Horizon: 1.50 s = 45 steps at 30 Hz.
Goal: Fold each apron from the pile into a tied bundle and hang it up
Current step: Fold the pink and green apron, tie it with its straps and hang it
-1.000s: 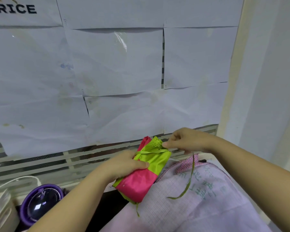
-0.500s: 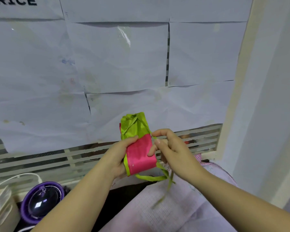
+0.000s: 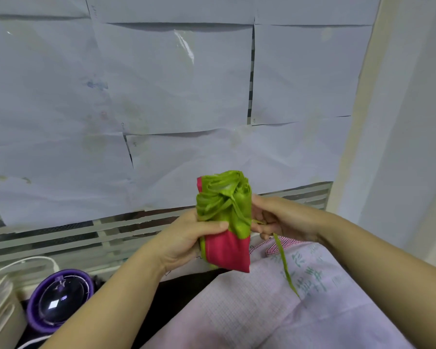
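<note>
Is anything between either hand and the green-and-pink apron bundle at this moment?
Nothing visible. The left hand grips the bundle directly, and the right hand holds its green strap at the bundle's side.

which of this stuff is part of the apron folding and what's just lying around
Job: green and pink apron bundle gripped by the left hand; its green tie strap pinched by the right hand; pink checked apron beneath.
Lying about: purple glass-lidded pot; white cable; paper sheets on the window.
</note>
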Tool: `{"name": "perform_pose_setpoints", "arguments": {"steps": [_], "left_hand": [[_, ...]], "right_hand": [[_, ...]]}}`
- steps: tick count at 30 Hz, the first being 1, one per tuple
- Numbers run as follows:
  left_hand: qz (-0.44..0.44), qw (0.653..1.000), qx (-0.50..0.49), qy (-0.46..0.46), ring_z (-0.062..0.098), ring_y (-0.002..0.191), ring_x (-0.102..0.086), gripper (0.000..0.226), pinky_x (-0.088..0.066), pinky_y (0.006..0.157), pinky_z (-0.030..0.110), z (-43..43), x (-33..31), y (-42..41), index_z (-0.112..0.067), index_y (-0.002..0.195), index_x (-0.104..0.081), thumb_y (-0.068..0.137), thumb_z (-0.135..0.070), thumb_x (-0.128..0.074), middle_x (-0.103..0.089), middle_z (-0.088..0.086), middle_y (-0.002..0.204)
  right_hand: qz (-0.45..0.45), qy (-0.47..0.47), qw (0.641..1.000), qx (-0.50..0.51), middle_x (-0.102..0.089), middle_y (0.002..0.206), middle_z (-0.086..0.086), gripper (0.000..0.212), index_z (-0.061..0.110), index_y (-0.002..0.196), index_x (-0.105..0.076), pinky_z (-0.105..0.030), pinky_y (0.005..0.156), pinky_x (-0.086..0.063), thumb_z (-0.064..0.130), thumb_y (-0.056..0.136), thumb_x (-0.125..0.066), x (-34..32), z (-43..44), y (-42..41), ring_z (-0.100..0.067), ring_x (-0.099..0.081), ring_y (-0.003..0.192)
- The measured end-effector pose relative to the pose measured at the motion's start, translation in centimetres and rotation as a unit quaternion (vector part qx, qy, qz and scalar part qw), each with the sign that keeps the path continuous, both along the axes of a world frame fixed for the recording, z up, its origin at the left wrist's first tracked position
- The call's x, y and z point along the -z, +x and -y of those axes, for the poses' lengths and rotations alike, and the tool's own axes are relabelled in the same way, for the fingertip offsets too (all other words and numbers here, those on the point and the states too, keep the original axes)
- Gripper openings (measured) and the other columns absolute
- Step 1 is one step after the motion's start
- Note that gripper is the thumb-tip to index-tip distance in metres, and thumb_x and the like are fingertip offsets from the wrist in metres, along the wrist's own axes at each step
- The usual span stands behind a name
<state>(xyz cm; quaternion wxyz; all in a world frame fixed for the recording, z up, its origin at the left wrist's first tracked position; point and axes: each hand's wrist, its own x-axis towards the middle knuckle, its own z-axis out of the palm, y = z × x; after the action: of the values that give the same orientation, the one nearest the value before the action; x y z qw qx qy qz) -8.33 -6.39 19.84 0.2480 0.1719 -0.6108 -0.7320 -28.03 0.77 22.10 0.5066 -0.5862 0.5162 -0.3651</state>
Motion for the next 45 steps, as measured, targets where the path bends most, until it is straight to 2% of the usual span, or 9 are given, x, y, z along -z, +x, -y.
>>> {"name": "perform_pose_setpoints", "arguments": {"steps": [4, 7, 10, 14, 30, 33, 36, 39, 45], "left_hand": [[0.076, 0.953, 0.000, -0.294, 0.003, 0.093, -0.065, 0.028, -0.049, 0.087, 0.020, -1.3, 0.5, -0.1, -0.019, 0.104, -0.068, 0.077, -0.010, -0.070, -0.073, -0.010, 0.099], [0.127, 0.748, -0.085, -0.646, -0.003, 0.105, -0.055, 0.035, -0.021, 0.114, 0.036, -1.2, 4.2, -0.4, -0.038, 0.114, -0.055, 0.081, -0.026, -0.057, -0.066, -0.023, 0.104], [0.105, 0.636, -0.104, -0.758, 0.010, 0.110, -0.056, 0.032, -0.016, 0.114, 0.058, -1.0, 9.6, 0.1, -0.029, 0.117, -0.059, 0.086, -0.020, -0.055, -0.068, -0.010, 0.111], [0.082, 0.576, -0.121, -0.804, 0.015, 0.112, -0.057, 0.029, -0.017, 0.114, 0.061, -1.8, 15.1, 0.9, -0.022, 0.119, -0.061, 0.090, -0.018, -0.057, -0.068, -0.005, 0.113], [0.291, 0.698, -0.102, -0.646, 0.015, 0.126, -0.043, 0.064, -0.010, 0.112, 0.050, -7.6, 29.3, 5.6, -0.017, 0.133, -0.045, 0.072, -0.032, -0.050, -0.049, -0.003, 0.131], [0.346, 0.781, -0.270, -0.443, 0.010, 0.102, -0.054, 0.043, -0.031, 0.095, 0.032, -9.1, 27.8, 7.5, -0.022, 0.119, -0.063, 0.079, -0.035, -0.051, -0.063, -0.004, 0.112], [0.365, 0.857, -0.358, -0.066, 0.011, 0.091, -0.061, 0.024, -0.042, 0.085, 0.020, -10.0, 26.8, 7.2, -0.012, 0.110, -0.071, 0.089, -0.020, -0.064, -0.067, -0.004, 0.102], [0.243, 0.855, -0.392, 0.237, 0.016, 0.078, -0.063, 0.010, -0.049, 0.077, 0.028, -9.6, 26.6, 6.0, -0.008, 0.086, -0.072, 0.089, -0.007, -0.062, -0.071, 0.001, 0.076], [0.168, 0.845, -0.384, 0.332, 0.022, 0.073, -0.063, 0.008, -0.052, 0.066, 0.028, -7.0, 24.4, 2.8, -0.013, 0.083, -0.065, 0.090, -0.010, -0.063, -0.067, 0.006, 0.075]], "right_hand": [[-0.018, 0.041, 0.999, 0.028, -0.063, 0.098, -0.011, 0.076, 0.011, 0.108, -0.068, -0.031, 0.086, -0.047, 0.076, 0.070, -0.056, 0.7, -0.1, -1.1, -0.025, -0.060, 0.089], [-0.110, 0.046, 0.993, 0.006, -0.053, 0.070, -0.002, 0.048, 0.024, 0.073, -0.070, -0.023, 0.069, -0.041, 0.067, 0.082, -0.050, 1.8, -1.0, -0.6, -0.010, -0.046, 0.064], [-0.162, 0.055, 0.985, 0.013, -0.058, 0.073, 0.009, 0.028, 0.030, 0.069, -0.069, -0.023, 0.070, -0.041, 0.044, 0.090, -0.057, 4.2, -1.9, 0.1, -0.007, -0.050, 0.068], [-0.182, 0.091, 0.979, -0.008, -0.062, 0.102, 0.008, 0.013, 0.030, 0.094, -0.068, -0.027, 0.082, -0.053, 0.025, 0.083, -0.073, 9.1, -2.9, 0.6, -0.005, -0.060, 0.091], [-0.286, 0.105, 0.952, 0.027, -0.058, 0.113, 0.003, 0.066, 0.024, 0.130, -0.044, -0.030, 0.083, -0.046, 0.031, 0.074, -0.078, 26.3, -5.2, 5.8, -0.016, -0.057, 0.098], [-0.283, 0.145, 0.948, 0.032, -0.057, 0.115, 0.000, 0.070, 0.021, 0.134, -0.039, -0.029, 0.083, -0.045, 0.029, 0.076, -0.078, 26.5, -4.7, 5.8, -0.018, -0.057, 0.099], [-0.246, 0.186, 0.951, 0.030, -0.055, 0.118, 0.000, 0.073, 0.017, 0.136, -0.038, -0.028, 0.083, -0.044, 0.022, 0.075, -0.079, 26.2, -4.1, 5.6, -0.017, -0.056, 0.100], [-0.229, 0.224, 0.947, 0.029, -0.053, 0.113, 0.001, 0.077, 0.016, 0.137, -0.036, -0.026, 0.080, -0.044, 0.021, 0.074, -0.081, 26.2, -3.5, 5.5, -0.015, -0.054, 0.098], [-0.106, 0.270, 0.956, 0.043, -0.062, 0.117, -0.009, 0.064, 0.022, 0.124, -0.046, -0.044, 0.089, -0.054, 0.011, 0.072, -0.082, 26.8, -3.5, 4.8, -0.022, -0.064, 0.102]]}}
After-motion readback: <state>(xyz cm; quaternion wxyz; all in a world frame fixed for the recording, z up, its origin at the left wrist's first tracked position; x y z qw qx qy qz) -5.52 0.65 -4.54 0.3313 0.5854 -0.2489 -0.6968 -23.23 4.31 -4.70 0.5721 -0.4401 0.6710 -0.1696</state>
